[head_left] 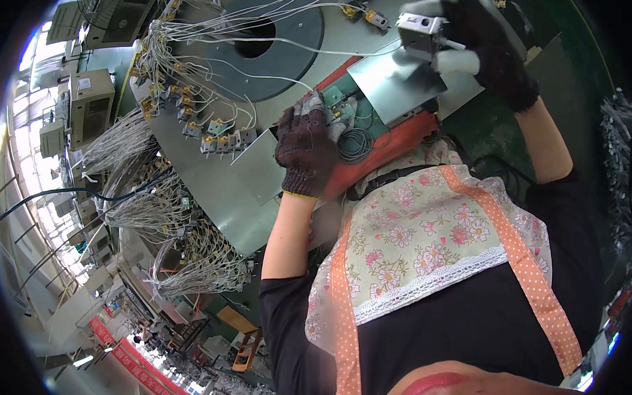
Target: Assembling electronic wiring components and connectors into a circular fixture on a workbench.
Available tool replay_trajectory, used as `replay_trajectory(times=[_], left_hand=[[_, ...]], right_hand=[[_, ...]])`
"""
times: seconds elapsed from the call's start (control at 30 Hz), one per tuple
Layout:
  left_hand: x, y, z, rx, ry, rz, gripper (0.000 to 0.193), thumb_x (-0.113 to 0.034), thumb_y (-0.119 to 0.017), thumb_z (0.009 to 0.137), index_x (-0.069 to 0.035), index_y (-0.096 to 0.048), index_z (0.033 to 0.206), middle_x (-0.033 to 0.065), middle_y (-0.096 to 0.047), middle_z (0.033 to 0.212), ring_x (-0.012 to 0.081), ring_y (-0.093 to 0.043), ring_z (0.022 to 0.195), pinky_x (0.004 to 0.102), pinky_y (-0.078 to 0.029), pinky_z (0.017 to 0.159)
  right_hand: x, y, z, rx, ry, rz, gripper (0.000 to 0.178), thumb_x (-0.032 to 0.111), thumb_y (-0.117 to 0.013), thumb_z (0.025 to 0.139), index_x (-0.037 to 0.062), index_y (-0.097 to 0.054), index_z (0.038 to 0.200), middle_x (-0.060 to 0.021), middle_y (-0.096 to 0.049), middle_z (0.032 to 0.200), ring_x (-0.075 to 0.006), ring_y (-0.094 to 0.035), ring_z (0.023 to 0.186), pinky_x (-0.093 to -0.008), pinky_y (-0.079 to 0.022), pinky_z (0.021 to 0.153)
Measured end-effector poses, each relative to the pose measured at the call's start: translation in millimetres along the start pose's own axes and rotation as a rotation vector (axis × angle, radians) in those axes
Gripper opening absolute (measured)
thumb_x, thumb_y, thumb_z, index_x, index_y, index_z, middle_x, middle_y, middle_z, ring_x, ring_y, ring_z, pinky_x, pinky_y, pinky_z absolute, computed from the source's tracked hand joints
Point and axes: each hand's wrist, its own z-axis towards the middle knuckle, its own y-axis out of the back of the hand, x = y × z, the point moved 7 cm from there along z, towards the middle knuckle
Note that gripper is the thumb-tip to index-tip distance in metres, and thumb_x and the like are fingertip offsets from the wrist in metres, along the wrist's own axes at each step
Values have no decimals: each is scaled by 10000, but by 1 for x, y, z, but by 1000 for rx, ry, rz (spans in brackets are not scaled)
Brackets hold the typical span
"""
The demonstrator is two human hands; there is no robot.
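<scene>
Bundles of pale wires (pixel 129 138) hang at the grey metal bench (pixel 211 177) edge. The left hand (pixel 306 148), in a dark knit glove, rests flat, fingers loose and grasping nothing, on small green parts (pixel 341 109) beside a coiled wire (pixel 356 144). The right hand (pixel 481 42), gloved, grips a small boxy metal component (pixel 420 32), raised above a thin metal sheet (pixel 395 83).

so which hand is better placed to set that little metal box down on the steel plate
Right, likely. The right hand already grips the small metal box and hovers just above the steel plate. The left hand lies lower on the red tray by a coiled wire.
</scene>
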Motion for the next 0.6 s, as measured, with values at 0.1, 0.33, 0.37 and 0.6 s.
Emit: replay_trajectory(times=[0.1,0.33,0.37,0.6], left_hand=[[0,1,-1,-6,-18,-4,595,-424,-767,852,-31,-644,1282,161,-711,1226,334,-677,1131,473,-436,1120],[-2,2,-4,-48,-38,-25,550,-356,-751,858,-48,-644,1301,153,-711,1226,326,-667,1150,474,-441,1111],[-2,0,-4,4,-55,-17,526,-320,-742,863,-51,-645,1305,155,-711,1229,324,-667,1152,475,-452,1100],[0,-2,4,4,-15,-325,441,-235,-678,885,-97,-665,1304,125,-719,1206,309,-671,1131,461,-499,1024]], right_hand=[[-6,-20,10,137,196,9,726,298,-790,831,22,-516,1444,-122,-604,1399,-216,-613,1254,-371,-566,991],[-11,-101,14,400,-268,1546,864,765,-517,930,48,-535,1412,-230,-644,1306,-389,-679,1159,-538,-555,981],[5,-114,12,469,-275,1643,886,786,-494,925,41,-541,1401,-230,-643,1305,-403,-668,1172,-564,-534,1008],[35,-129,9,556,-59,1511,911,810,-494,909,20,-553,1359,-217,-633,1292,-367,-628,1222,-554,-477,1090]])
